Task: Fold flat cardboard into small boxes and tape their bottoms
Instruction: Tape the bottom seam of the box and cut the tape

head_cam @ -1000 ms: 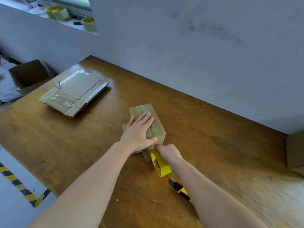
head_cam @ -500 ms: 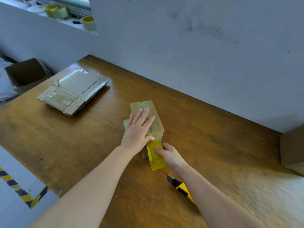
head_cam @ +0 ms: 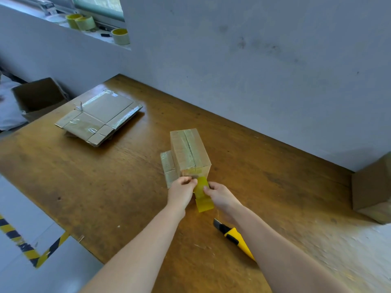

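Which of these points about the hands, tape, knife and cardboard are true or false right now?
1. The left hand pinches the tape at the box's near end. True.
2. The right hand holds the knife. False: it holds the roll; the knife lies on the table.
3. Tape runs along the box's top seam. True.
4. The flat cardboard lies right of the box. False: it lies to its left, farther back.
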Demonstrator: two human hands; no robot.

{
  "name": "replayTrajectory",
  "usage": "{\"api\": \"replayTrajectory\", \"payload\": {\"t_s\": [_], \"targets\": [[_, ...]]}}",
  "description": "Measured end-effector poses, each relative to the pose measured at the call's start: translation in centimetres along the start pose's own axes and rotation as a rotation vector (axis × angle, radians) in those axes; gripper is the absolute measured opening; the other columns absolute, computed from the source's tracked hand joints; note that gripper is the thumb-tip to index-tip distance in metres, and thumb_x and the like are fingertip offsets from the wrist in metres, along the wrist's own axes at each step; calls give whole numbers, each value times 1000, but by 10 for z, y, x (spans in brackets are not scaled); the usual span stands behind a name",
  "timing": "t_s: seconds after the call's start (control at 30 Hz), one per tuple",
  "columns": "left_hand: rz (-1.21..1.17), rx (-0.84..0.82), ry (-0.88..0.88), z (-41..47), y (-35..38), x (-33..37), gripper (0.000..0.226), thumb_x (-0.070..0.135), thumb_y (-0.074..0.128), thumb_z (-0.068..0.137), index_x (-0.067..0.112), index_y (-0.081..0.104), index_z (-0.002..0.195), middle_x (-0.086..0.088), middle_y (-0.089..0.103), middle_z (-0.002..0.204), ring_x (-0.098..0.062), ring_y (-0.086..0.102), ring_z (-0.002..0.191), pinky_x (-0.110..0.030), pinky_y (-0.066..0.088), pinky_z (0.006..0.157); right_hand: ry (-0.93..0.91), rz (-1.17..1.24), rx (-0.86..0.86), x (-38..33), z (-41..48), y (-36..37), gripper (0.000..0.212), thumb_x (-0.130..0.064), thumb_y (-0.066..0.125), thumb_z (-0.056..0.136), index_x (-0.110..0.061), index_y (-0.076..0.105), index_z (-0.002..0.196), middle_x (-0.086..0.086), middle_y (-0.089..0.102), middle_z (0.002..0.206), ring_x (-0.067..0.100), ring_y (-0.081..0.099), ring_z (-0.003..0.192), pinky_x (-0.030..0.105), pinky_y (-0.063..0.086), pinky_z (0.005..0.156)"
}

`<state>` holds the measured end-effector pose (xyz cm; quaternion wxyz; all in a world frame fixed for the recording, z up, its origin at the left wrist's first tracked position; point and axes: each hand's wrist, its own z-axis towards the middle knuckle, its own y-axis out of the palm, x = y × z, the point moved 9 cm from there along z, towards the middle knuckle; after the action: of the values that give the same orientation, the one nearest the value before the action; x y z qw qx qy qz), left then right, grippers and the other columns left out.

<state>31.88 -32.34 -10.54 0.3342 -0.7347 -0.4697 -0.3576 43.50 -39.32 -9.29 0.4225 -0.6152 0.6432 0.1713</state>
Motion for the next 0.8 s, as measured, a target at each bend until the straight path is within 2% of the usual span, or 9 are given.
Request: {"api": "replayTrajectory", "payload": {"t_s": [0.07, 0.17, 0.27, 0.37, 0.43, 0.53, 0.6, 0.67, 0.8], "targets": [[-85, 4, -54, 3, 0, -4, 27, 22, 67, 88, 16, 67, 114, -2, 65, 110, -21, 61, 100, -38, 56, 81, -16, -77, 60, 2, -2, -13, 28, -32, 49, 100, -16, 63, 118, 1, 65, 114, 19, 59, 105, 34, 48, 92], [-72, 51, -51, 4, -4, -2, 23, 20, 70, 86, 20, 68, 109, -1, 62, 111, -23, 58, 104, -44, 53, 91, 42, -337, 155, 16, -8, -38, 54, -56, 55, 89, -14, 58, 123, 3, 62, 120, 19, 59, 104, 29, 48, 78], [-86, 57, -61, 4, -6, 1, 19, 18, 69, 87, 23, 67, 105, -1, 61, 113, -24, 56, 107, -47, 52, 93, 153, -725, 50, 39, -18, -45, 77, -74, 66, 69, -16, 56, 119, 1, 62, 115, 19, 59, 100, 29, 47, 69], [-163, 33, -103, 4, -3, 0, 20, 14, 67, 88, 19, 64, 107, -5, 61, 111, -26, 59, 102, -48, 54, 87, 231, -1096, -114, 65, -29, -42, 68, -63, 79, 63, -18, 60, 110, -3, 62, 102, 19, 61, 97, 28, 45, 67], [-198, 20, -110, 3, -2, 1, 20, 14, 66, 89, 16, 63, 109, -6, 61, 109, -26, 60, 99, -47, 56, 83, 204, -1183, -140, 75, -29, -39, 58, -52, 83, 67, -16, 63, 108, -1, 64, 103, 21, 63, 99, 29, 45, 66], [-96, 59, -49, 5, -7, 6, 20, 22, 67, 89, 17, 62, 108, -3, 59, 110, -22, 56, 102, -45, 53, 90, 132, -1133, -97, 74, -24, -41, 44, -39, 81, 73, -15, 64, 106, 1, 64, 100, 20, 62, 91, 26, 44, 58], [-25, 98, 0, 6, -12, 11, 21, 21, 65, 91, 16, 61, 111, 0, 56, 110, -19, 51, 103, -41, 49, 95, 92, -974, -17, 65, -22, -49, 37, -36, 76, 75, -16, 63, 104, 0, 62, 95, 18, 59, 83, 22, 39, 52], [1, 112, 27, 8, -15, 13, 22, 20, 64, 91, 15, 61, 113, -1, 55, 110, -20, 50, 104, -37, 47, 92, 13, -765, 129, 47, -21, -60, 33, -35, 68, 79, -17, 58, 104, 1, 60, 93, 19, 57, 80, 24, 37, 51], [-1, 105, 32, 8, -17, 12, 13, 20, 68, 87, 18, 64, 99, -3, 61, 106, -23, 55, 101, -34, 48, 83, -305, -485, 263, -1, -23, -57, 35, -35, 49, 99, -23, 53, 131, -1, 55, 105, 17, 55, 89, 27, 44, 70]]}}
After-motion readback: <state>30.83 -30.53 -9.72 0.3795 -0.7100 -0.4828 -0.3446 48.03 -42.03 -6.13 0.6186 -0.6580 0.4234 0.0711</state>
